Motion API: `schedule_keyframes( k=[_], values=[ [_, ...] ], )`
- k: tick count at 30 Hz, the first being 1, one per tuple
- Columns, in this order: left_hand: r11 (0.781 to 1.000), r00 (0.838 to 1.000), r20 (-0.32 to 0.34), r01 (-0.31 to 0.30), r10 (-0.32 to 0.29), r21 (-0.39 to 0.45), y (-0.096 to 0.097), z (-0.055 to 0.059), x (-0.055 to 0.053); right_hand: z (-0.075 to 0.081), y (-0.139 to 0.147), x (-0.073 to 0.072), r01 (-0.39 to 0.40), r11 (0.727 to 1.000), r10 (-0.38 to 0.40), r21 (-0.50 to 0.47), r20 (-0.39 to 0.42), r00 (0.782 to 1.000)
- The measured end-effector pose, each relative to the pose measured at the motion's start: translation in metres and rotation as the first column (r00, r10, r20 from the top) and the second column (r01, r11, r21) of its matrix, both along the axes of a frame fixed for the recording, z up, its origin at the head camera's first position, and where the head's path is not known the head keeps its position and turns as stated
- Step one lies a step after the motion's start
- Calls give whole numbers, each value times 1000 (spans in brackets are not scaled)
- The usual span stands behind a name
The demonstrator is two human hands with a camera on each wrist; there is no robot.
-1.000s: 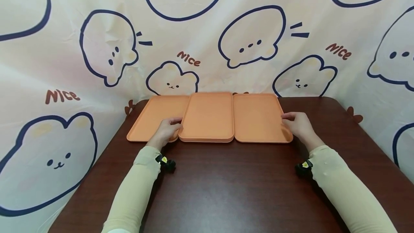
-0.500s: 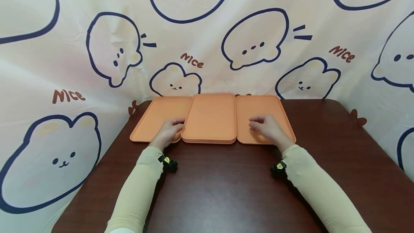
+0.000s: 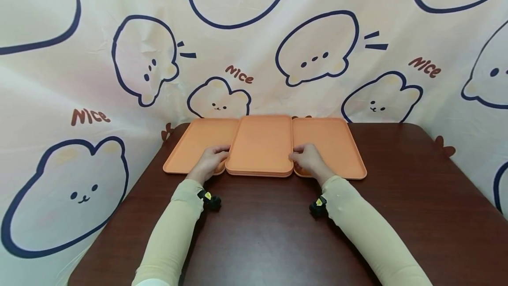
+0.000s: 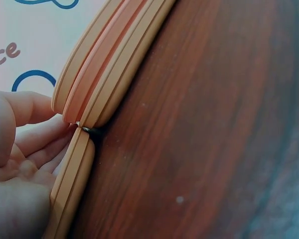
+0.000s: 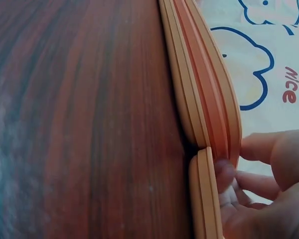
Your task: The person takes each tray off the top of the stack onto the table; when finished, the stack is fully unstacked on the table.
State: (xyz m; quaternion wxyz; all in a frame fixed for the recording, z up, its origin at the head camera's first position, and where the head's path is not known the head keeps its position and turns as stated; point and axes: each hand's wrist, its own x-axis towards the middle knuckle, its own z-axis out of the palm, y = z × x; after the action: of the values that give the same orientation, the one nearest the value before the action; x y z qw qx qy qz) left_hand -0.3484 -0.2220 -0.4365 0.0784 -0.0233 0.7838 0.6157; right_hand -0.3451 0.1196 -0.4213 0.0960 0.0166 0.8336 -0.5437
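Gripping a stack of orange trays (image 3: 261,144) by opposite edges between the bent fingers of left hand (image 3: 209,162) and right hand (image 3: 310,160); poised over one flat tray (image 3: 198,144) under the left, another tray (image 3: 339,144) under the right, on a dark bench (image 3: 258,224).

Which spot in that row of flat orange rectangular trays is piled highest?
The middle one: the stack of orange rectangular trays, showing several layered rims. The left tray and right tray show one rim each.

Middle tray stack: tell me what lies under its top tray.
Under the top tray, the wrist views show a redder tray and, below it, an orange tray nearest the table. Their upper faces are covered and cannot be seen.
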Motion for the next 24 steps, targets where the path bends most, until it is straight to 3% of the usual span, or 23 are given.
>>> schedule_keyframes(
  k=[3, 9, 13, 17, 24],
  values=[
    [1000, 1000, -6, -5, 5, 1, 0, 0, 0, 3, -2, -1, 35, 996, -33, 79, -27, 999],
    [1000, 1000, -18, 5, -5, 8, 0, -1, -1, 11, -1, 0, 92, 992, -87, 88, -58, 994],
    [1000, 1000, -18, 8, -7, 21, -1, -1, -1, 15, 1, 1, 119, 993, -119, -20, -45, 992],
    [1000, 1000, -14, 9, -9, 23, -1, 0, 0, 14, 4, 2, 164, 975, -167, -153, -2, 986],
    [1000, 1000, -15, 17, -17, 14, 0, 1, 2, 6, 19, 7, 201, 946, -200, -255, 28, 979]
  ],
)
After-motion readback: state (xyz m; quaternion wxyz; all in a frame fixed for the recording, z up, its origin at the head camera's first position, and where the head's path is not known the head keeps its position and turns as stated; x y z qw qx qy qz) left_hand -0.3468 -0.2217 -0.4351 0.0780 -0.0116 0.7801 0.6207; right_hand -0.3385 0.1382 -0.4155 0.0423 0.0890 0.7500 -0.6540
